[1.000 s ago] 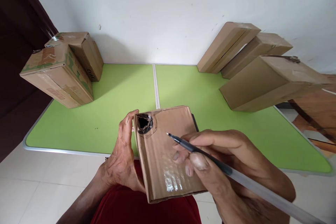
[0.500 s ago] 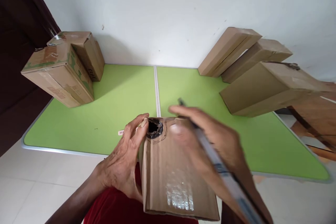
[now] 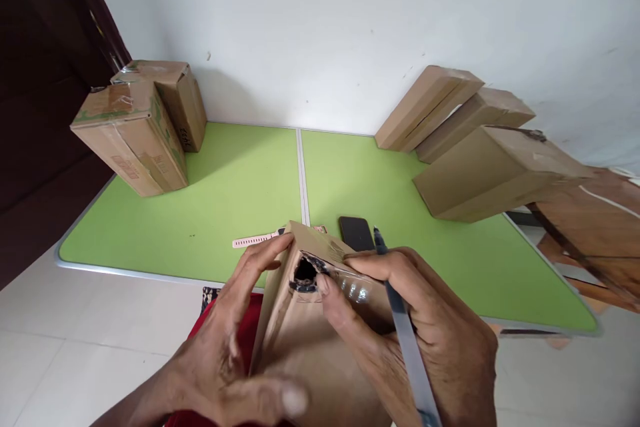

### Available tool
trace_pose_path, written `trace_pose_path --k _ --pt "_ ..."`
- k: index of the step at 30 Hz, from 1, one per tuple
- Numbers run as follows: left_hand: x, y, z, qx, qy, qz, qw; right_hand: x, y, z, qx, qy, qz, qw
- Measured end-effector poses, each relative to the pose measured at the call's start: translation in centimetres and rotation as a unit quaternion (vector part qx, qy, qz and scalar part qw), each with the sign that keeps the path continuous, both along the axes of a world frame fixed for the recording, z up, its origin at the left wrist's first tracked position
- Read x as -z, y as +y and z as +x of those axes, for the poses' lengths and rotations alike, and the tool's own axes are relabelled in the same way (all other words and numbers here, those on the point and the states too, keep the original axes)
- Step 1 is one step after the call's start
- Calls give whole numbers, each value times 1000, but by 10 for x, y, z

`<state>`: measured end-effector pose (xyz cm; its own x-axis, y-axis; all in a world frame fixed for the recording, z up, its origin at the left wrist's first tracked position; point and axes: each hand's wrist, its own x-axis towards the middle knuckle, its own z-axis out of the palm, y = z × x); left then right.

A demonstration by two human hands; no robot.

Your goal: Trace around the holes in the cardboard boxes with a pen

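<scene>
A cardboard box (image 3: 310, 353) stands tilted in front of me, with a ragged, blackened hole (image 3: 305, 271) near its top corner. My left hand (image 3: 215, 340) has its fingertips on the box's upper left edge, while its thumb is spread away and blurred. My right hand (image 3: 425, 320) pinches the box's top edge beside the hole, thumb on the near face and index finger on top. A pen (image 3: 407, 340) with a clear barrel is tucked between that hand's fingers, its tip pointing up and away. Shiny clear tape (image 3: 353, 290) shows on the box near my right thumb.
A black phone (image 3: 356, 233) and a pink watch strap (image 3: 253, 241) lie on the green table (image 3: 240, 173) behind the box. Two boxes (image 3: 135, 147) stand at the left and three boxes (image 3: 465, 173) at the right, near the white wall. Wooden furniture (image 3: 590, 227) is beyond the right edge.
The box has turned and tilted, bringing its holed corner nearer. My right hand has come down onto its edge, still with the pen. My left thumb has swung out. The phone now shows.
</scene>
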<state>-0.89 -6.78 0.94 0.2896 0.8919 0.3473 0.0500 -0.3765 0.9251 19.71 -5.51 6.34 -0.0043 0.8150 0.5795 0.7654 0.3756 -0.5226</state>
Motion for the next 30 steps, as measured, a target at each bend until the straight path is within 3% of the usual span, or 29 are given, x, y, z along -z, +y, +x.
trace_pose_path --k 4,8,12,19,30 --pt "-26 7 20 -122 0 15 992 1 -9 -4 -5 5 18 1000" --pt "-38 11 26 -115 4 12 993 5 -17 -4 -11 11 25 1000" --pt "-42 8 26 -133 8 -39 990 6 -25 -3 -37 20 22 999" --pt "-49 11 36 -171 48 -37 983 6 -26 3 -46 -15 24 999" --pt "-44 6 41 -57 3 -17 998 -4 -26 15 38 -94 -21 995"
